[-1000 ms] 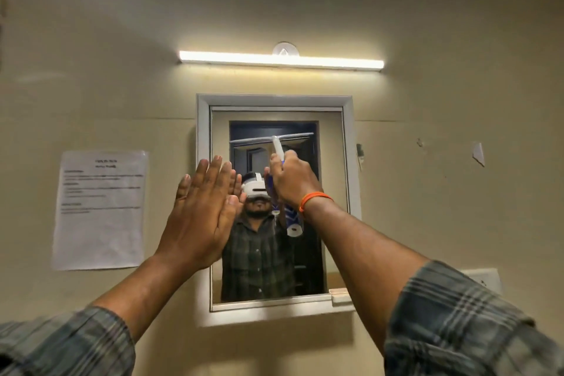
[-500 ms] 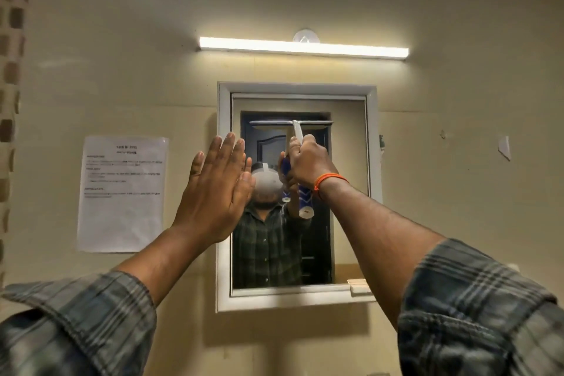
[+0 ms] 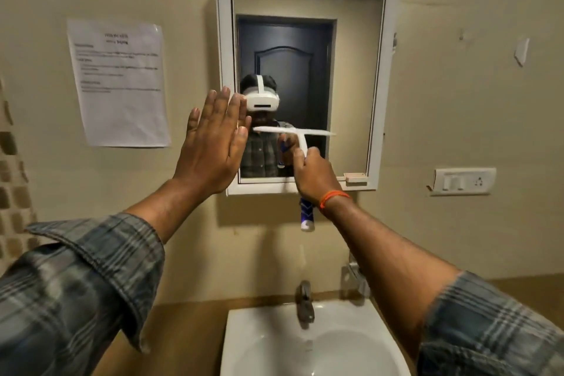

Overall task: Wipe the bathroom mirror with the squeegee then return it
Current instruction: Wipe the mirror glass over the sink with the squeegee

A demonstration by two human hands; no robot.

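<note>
Right hand (image 3: 316, 175) around white squeegee (image 3: 300, 139)

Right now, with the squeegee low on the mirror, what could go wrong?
1. The white T-shaped squeegee is gripped by the right hand and its blade is near the white-framed mirror's lower edge; a further downward stroke may bump the small wooden block on the frame.
2. Wiped-off water could drip toward the white ceramic sink.
3. The open left hand over the mirror's left edge might smudge the glass.
</note>
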